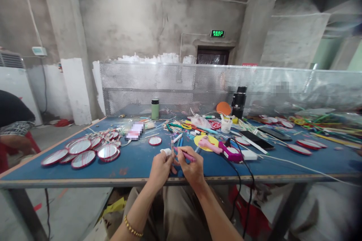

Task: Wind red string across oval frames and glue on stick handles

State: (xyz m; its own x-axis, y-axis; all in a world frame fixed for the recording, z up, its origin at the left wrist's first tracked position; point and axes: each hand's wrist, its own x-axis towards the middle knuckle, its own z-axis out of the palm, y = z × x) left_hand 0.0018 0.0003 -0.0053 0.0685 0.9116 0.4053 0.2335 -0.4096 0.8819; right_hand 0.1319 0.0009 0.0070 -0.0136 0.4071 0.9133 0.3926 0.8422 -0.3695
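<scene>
One pen [187,155] tilts over a blue table [132,169] facing grey walls [135,26].

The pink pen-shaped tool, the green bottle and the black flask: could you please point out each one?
Pink pen-shaped tool [188,156]: head view, on its barrel.
Green bottle [155,110]: head view, on its body.
Black flask [239,103]: head view, on its body.
</scene>
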